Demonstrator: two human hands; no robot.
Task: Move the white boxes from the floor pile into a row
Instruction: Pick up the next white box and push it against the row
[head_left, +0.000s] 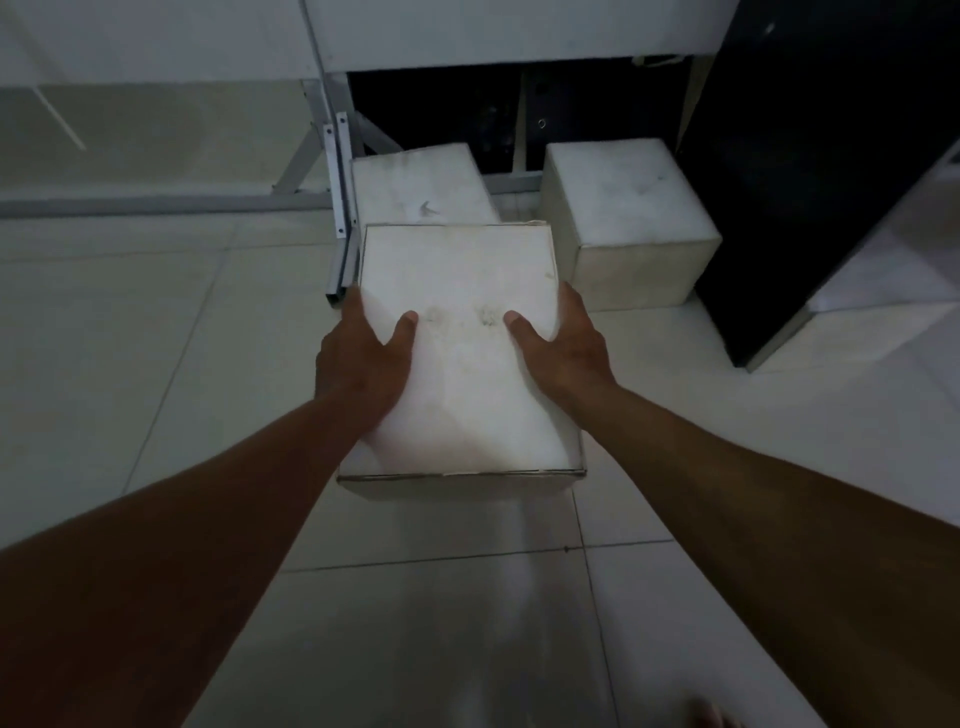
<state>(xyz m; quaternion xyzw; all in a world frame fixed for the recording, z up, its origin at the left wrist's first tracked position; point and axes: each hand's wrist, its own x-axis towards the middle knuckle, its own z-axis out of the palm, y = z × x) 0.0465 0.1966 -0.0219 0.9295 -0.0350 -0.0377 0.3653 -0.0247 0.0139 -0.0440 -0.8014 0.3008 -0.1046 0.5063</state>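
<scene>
A large white box (462, 291) fills the middle of the head view, held off the tiled floor between both hands. My left hand (358, 364) grips its left side with the thumb on top. My right hand (566, 348) grips its right side the same way. Behind the held box a second white box (415, 182) rests on the floor, partly hidden by it. A third white box (628, 208) stands on the floor to the right, apart from the others.
A grey metal frame leg (340, 208) stands just left of the boxes, under a white table. A tall black cabinet (810, 182) rises at the right. Pale floor tiles (156, 364) spread to the left and front. A toe (711, 714) shows at the bottom right.
</scene>
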